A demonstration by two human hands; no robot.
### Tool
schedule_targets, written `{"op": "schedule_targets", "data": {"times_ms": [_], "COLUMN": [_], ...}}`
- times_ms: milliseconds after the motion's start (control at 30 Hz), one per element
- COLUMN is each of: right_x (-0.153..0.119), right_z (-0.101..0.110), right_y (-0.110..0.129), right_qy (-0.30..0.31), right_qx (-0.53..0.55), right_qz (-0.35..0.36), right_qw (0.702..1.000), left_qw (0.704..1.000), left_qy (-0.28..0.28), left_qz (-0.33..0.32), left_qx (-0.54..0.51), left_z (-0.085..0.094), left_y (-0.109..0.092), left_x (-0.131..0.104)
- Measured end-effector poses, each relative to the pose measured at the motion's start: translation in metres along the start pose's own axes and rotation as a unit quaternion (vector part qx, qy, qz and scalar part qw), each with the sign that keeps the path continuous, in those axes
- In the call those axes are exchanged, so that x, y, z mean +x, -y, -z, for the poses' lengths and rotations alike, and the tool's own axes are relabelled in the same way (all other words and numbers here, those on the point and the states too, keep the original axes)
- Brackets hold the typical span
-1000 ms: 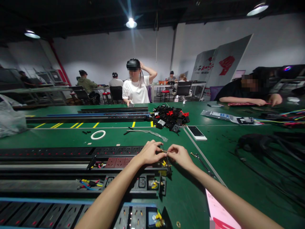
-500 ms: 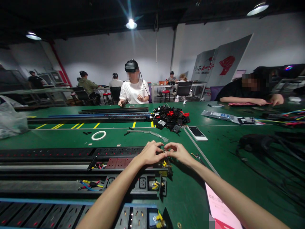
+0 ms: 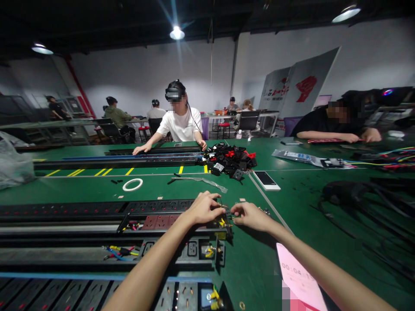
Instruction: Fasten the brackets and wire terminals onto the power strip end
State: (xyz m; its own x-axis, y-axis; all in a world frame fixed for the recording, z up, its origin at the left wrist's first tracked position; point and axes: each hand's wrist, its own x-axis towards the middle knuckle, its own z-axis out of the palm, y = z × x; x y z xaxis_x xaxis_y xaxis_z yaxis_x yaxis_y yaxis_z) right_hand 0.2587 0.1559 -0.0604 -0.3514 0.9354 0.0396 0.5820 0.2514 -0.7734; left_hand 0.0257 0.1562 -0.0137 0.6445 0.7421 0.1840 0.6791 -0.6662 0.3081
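My left hand [image 3: 205, 208] lies over the right end of a black power strip [image 3: 162, 205], its thumb and fingers closed around the end. Brass-coloured metal and yellow wire ends [image 3: 222, 223] show beside the thumb. Just right of that end is my right hand [image 3: 250, 217], fingers curled in a pinch and apart from the left hand. A tiny brass-coloured bit shows at its fingertips, too small to name. Nearer to me lie a strip with brown sockets [image 3: 157, 222], another with larger black sockets [image 3: 192, 248], and a wide one [image 3: 69, 296] along the bottom edge.
Beyond my hands, a white tape ring [image 3: 132, 185], a pile of black and red socket parts [image 3: 231, 157] and a phone [image 3: 266, 180] lie on the green table. Black cables [image 3: 350, 203] sprawl at right. A pink-screened device [image 3: 296, 270] lies under my right forearm. A co-worker [image 3: 178, 123] sits opposite.
My right hand has drawn back to the right, away from my left hand and the strip end. My left hand stays put. The co-worker opposite now reaches onto the far strips.
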Motion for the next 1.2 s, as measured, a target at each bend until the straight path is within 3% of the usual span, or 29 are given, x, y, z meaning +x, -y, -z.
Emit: {"op": "schedule_targets", "data": {"times_ms": [267,433,733,1200], "right_x": [-0.001,0.003,0.015,0.010], "right_z": [0.000,0.005,-0.020,-0.021], "right_y": [0.013,0.012,0.002,0.008], "right_qy": [0.003,-0.041,-0.069,-0.072], "right_qx": [-0.071,-0.003,0.180,0.170], "right_qz": [0.024,0.040,0.057,0.052], "right_qw": [0.997,0.998,0.980,0.981], "left_qw": [1.000,1.000,1.000,1.000], "left_qy": [-0.003,-0.007,-0.009,-0.005], "left_qz": [0.000,-0.002,-0.009,-0.007], "left_qx": [0.001,-0.005,-0.003,0.003], "left_z": [0.000,-0.002,-0.002,-0.001], "left_y": [0.000,0.001,0.002,0.001], "left_x": [0.000,0.000,-0.001,-0.002]}}
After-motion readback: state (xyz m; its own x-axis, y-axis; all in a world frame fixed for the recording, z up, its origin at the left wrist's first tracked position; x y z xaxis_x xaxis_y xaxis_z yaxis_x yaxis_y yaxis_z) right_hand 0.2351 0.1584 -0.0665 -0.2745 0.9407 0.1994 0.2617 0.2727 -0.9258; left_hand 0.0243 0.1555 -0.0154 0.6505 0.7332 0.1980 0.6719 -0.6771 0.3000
